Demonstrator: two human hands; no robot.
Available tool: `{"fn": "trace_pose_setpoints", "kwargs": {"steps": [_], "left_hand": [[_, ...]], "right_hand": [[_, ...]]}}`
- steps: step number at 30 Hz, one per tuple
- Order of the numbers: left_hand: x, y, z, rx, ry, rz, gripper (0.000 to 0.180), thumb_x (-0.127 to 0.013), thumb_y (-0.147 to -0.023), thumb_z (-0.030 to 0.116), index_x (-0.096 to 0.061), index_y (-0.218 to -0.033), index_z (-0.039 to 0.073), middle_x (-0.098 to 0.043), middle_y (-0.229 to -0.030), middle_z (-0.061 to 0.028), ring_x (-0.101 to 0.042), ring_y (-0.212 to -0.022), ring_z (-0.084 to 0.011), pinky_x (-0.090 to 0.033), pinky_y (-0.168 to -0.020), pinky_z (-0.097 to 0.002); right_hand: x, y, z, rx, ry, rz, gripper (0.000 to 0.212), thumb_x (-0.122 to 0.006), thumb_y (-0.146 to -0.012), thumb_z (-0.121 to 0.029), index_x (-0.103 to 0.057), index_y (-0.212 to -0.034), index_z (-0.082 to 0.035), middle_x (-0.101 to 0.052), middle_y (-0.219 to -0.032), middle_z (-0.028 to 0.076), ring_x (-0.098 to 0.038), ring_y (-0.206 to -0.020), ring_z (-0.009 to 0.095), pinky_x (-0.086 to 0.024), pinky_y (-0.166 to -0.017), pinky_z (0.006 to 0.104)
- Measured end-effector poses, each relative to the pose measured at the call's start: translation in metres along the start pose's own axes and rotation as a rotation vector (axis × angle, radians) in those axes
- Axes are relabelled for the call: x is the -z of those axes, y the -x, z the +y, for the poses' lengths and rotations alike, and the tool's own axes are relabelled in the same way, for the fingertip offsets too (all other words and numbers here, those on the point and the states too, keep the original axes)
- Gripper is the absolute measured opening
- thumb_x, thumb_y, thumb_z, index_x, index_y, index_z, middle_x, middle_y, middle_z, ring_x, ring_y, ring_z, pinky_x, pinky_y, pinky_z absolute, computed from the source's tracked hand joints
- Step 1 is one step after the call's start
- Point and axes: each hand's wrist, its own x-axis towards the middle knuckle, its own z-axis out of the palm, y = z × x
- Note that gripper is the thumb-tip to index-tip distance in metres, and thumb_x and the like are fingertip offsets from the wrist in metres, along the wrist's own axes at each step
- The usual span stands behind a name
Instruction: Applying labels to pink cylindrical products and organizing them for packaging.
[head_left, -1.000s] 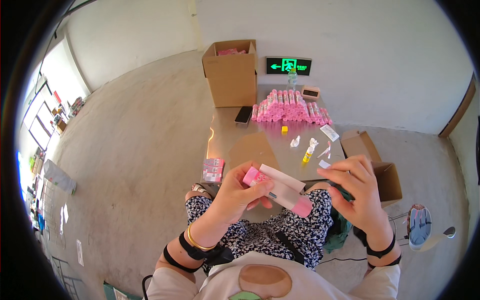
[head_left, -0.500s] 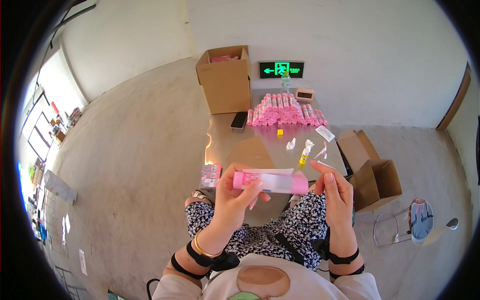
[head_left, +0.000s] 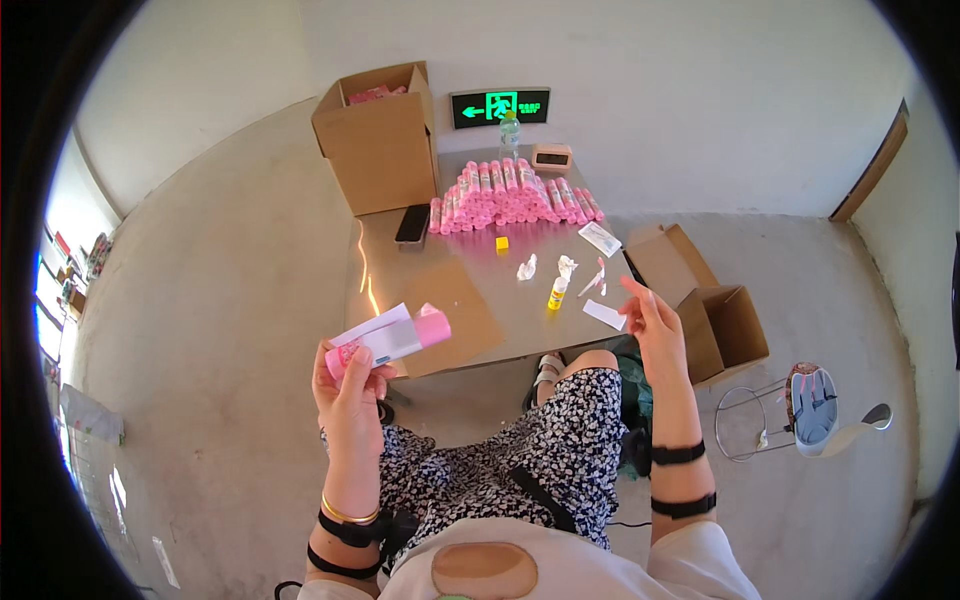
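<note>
Your left hand point(head_left: 350, 385) grips a pink-and-white tube point(head_left: 388, 340), your right hand point(head_left: 655, 320) hovers spread and empty over a paper slip point(head_left: 604, 314) — the tube's lower end is hidden.

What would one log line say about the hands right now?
left hand: holds pink tube | right hand: open, empty, near paper slip on table

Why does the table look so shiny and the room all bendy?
In the head view, bright light glares off the table in streaks; the fisheye lens bends the walls and blackens the rim; the left hand and its pink tube look sharp.
</note>
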Motion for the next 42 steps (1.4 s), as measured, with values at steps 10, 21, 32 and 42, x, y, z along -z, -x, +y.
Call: {"fn": "trace_pose_setpoints", "kwargs": {"steps": [10,21,32,42], "left_hand": [[0.014,-0.057,-0.076,0.144,-0.099,0.107,0.019,-0.057,-0.089,0.009,-0.053,-0.107,0.002,-0.061,-0.1,-0.007,-0.059,-0.079,-0.0108,-0.049,-0.063,-0.0217],[0.016,-0.101,-0.129,0.218,-0.124,0.164,0.008,-0.058,-0.088,0.005,-0.051,-0.092,0.006,-0.06,-0.088,-0.0036,-0.059,-0.076,-0.012,-0.051,-0.063,-0.0268],[0.037,-0.103,-0.127,0.235,-0.083,0.18,0.011,-0.059,-0.087,0.006,-0.052,-0.096,0.006,-0.061,-0.09,-0.0042,-0.059,-0.076,-0.0121,-0.052,-0.063,-0.0278],[0.025,-0.079,-0.099,0.238,0.017,0.14,0.013,-0.059,-0.086,0.003,-0.05,-0.095,0.006,-0.061,-0.09,-0.0052,-0.059,-0.079,-0.0125,-0.052,-0.063,-0.0291]], "right_hand": [[0.008,-0.155,0.143,0.126,0.658,0.027,0.025,-0.069,-0.082,-0.023,-0.068,-0.098,-0.004,-0.067,-0.076,0.008,-0.06,-0.065,0.012,-0.046,-0.063,0.0257],[-0.117,-0.206,0.278,-0.09,1.523,-0.045,0.038,-0.061,-0.083,-0.016,-0.048,-0.113,0.004,-0.058,-0.101,0.014,-0.063,-0.087,0.031,-0.054,-0.073,0.0349],[-0.133,-0.166,0.249,0.023,1.093,-0.162,0.015,-0.059,-0.085,-0.02,-0.054,-0.086,-0.005,-0.063,-0.077,0.016,-0.061,-0.076,0.037,-0.048,-0.064,0.0452],[-0.1,-0.166,0.277,0.063,1.146,-0.146,0.014,-0.06,-0.084,-0.019,-0.057,-0.087,-0.006,-0.063,-0.072,0.014,-0.062,-0.073,0.038,-0.046,-0.061,0.0484]]}}
